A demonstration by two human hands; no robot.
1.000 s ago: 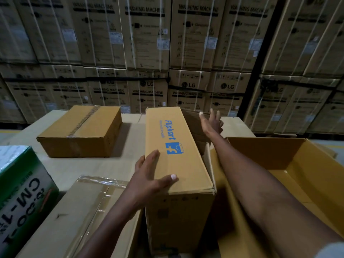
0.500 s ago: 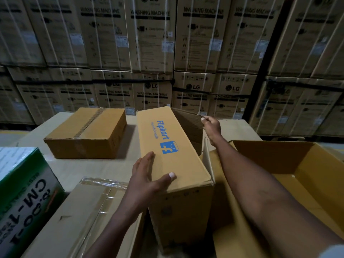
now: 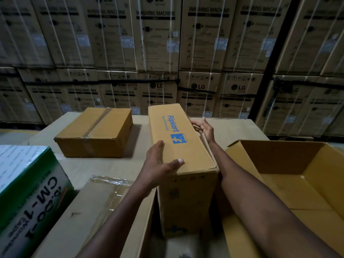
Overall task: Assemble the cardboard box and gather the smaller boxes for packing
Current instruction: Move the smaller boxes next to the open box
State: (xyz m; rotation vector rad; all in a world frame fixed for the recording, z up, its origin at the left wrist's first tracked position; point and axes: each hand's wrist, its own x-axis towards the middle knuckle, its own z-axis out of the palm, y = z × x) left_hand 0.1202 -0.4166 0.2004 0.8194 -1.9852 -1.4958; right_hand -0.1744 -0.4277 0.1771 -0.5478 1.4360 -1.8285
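A tall brown Flipkart box (image 3: 186, 157) with a blue logo stands on its side in the middle of the table. My left hand (image 3: 160, 162) lies flat on its upper face near the front corner, thumb along the edge. My right hand (image 3: 203, 128) grips the far right edge, fingers curled over a flap there. A taped small box (image 3: 95, 133) sits at the back left. An open large box (image 3: 290, 175), nothing inside, stands at the right, beside my right forearm.
A green and white carton (image 3: 28, 198) marked CM-1 stands at the front left. A flat cardboard piece with clear tape (image 3: 89, 211) lies in front of me. Stacked LG washing machine cartons (image 3: 158, 43) form a wall behind the table (image 3: 89, 168).
The side flap that stood out at the far right of the Flipkart box has folded in under my right hand. The left hand has kept its place on top.
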